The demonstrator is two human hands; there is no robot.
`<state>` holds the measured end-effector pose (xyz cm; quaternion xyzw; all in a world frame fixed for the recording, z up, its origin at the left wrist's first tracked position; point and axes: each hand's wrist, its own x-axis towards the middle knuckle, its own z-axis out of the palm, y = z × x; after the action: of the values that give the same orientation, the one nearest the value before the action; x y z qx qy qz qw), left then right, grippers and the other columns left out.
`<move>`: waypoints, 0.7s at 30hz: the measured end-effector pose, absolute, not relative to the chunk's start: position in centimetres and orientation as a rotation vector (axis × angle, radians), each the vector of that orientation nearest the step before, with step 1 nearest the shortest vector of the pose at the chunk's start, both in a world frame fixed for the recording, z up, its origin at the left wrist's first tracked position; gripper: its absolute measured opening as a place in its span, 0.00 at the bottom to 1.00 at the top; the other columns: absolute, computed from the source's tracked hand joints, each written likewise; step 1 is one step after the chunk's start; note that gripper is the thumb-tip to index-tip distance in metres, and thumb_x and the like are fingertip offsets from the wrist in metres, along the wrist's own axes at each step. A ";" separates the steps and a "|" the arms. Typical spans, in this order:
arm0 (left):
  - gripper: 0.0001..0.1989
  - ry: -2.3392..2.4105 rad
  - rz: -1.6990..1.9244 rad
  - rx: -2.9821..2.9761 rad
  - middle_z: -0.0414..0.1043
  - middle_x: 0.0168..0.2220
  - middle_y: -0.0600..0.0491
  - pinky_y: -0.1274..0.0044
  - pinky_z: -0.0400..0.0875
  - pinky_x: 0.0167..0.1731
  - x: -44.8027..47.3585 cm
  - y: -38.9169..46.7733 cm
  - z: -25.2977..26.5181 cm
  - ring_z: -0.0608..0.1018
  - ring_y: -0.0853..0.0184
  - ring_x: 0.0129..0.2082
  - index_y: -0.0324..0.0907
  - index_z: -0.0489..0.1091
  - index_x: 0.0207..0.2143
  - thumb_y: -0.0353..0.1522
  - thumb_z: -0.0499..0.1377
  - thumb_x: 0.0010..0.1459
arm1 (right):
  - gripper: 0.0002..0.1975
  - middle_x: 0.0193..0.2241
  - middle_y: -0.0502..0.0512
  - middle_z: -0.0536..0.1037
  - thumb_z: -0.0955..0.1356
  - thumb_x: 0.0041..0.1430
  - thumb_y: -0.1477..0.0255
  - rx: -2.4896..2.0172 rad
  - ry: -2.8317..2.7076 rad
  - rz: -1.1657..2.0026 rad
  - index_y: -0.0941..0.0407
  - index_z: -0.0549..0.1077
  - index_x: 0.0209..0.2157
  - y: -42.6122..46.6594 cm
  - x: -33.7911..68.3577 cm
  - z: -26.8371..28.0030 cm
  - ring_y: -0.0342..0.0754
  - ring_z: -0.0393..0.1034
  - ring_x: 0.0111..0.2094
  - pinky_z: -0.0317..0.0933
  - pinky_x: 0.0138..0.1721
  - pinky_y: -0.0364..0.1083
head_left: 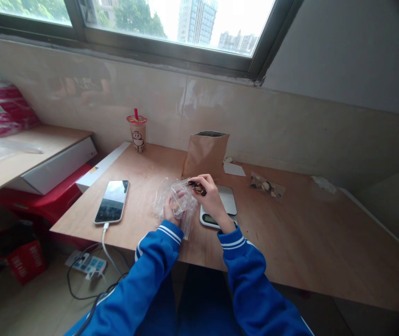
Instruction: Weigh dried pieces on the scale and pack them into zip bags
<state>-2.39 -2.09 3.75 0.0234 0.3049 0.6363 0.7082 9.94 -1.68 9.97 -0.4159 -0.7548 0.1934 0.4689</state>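
Note:
My left hand grips a clear plastic bag over the front half of the table. The bag's upper end is spread towards my other hand. Between the fingertips of my right hand are some dark brown dried pieces, held right beside the bag; their exact kind is too small to make out. More clear plastic lies around and under my left hand. Partly covered by my right hand and wrist is a white kitchen scale with a small dark display. Behind it stands a brown paper pouch, open at the top.
A phone with a white charging cable lies left. A drink cup with a red straw stands near the wall. To the right are a white card and a small filled clear packet. A power strip rests on the floor.

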 end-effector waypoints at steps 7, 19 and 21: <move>0.15 0.689 1.438 0.132 0.77 0.37 0.45 0.75 0.76 0.22 -2.6 -2.2 3.4 0.79 0.65 0.26 0.37 0.72 0.44 0.33 0.51 0.61 | 0.15 0.34 0.51 0.74 0.65 0.59 0.59 -0.969 -1.545 0.454 0.54 0.70 0.42 5.4 10.6 15.5 0.43 0.67 0.31 0.64 0.34 0.43; 0.16 0.699 1.429 0.072 0.78 0.33 0.47 0.78 0.75 0.19 -2.3 -2.3 4.2 0.78 0.67 0.22 0.35 0.72 0.46 0.32 0.52 0.59 | 0.15 0.43 0.59 0.69 0.62 0.56 0.77 -1.075 -1.954 -0.113 0.58 0.72 0.45 12.9 13.2 17.7 0.50 0.65 0.45 0.61 0.50 0.48; 0.16 0.712 1.430 0.100 0.78 0.34 0.46 0.79 0.73 0.16 -2.4 -2.3 4.1 0.78 0.68 0.21 0.35 0.72 0.46 0.33 0.53 0.59 | 0.14 0.44 0.58 0.69 0.62 0.58 0.75 -1.111 -1.953 -0.096 0.58 0.72 0.45 13.1 13.3 18.1 0.49 0.65 0.46 0.61 0.49 0.46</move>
<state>-2.37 -2.34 4.09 0.0448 0.3191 0.6409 0.6967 13.31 13.07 18.06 -0.4455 -0.7834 -0.0384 0.4317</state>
